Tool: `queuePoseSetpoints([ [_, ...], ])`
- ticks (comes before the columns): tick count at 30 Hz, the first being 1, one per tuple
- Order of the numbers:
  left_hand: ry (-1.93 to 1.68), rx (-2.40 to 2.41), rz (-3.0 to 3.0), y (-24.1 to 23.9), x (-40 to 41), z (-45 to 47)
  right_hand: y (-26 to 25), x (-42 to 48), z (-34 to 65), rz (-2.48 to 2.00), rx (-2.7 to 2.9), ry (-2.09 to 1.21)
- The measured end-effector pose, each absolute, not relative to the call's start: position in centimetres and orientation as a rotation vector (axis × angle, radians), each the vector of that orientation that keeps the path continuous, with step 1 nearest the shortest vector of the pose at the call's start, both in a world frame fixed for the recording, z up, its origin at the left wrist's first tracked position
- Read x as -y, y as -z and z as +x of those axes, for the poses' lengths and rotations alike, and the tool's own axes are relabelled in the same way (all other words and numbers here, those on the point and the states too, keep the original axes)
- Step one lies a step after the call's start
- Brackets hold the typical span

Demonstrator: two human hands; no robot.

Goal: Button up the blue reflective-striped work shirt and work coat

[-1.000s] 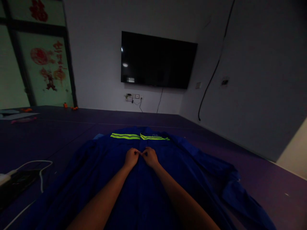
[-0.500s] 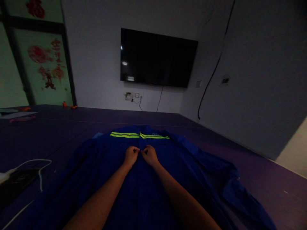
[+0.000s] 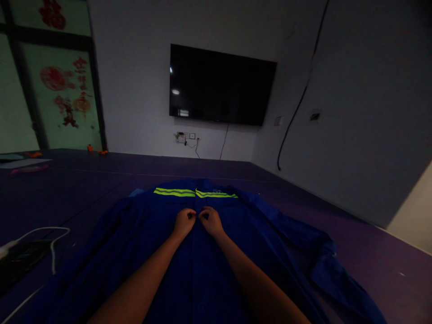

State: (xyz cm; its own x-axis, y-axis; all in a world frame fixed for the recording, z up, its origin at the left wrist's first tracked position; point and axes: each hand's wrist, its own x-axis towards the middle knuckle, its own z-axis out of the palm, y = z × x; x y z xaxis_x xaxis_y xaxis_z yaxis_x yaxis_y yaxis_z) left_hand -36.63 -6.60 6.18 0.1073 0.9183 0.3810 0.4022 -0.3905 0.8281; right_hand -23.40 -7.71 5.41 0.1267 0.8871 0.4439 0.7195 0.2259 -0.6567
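A blue long-sleeved work jacket (image 3: 263, 238) lies spread on the purple floor, front side up, its collar end away from me. Yellow-green reflective strips (image 3: 175, 192) cross its chest on both sides of the front opening. Just below the strips, my left hand (image 3: 184, 223) pinches the jacket's front edge between thumb and forefinger. Close beside it, my right hand (image 3: 211, 221) pinches the other side of the same front seam. The fingertips nearly meet; any button between them is too dark and small to make out.
Left of the jacket are a black device (image 3: 27, 258) and a white cable (image 3: 54, 238). Small orange objects (image 3: 103, 152) lie near the glass door (image 3: 60, 94). A television (image 3: 221, 85) hangs on the far wall, and a dark cable (image 3: 292, 119) runs down the right wall.
The view has tilted up slightly. Both hands stay at the same spot on the jacket's front, with only a slight shift of the fingers.
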Motion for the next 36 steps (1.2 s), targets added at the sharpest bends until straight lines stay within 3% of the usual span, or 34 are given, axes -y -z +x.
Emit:
queuePoseSetpoints([
  [36,-1.209,-1.225,1.922,-6.01,6.44,-36.67,-5.76,8.14,-23.64,-1.534,1.647,-0.240],
])
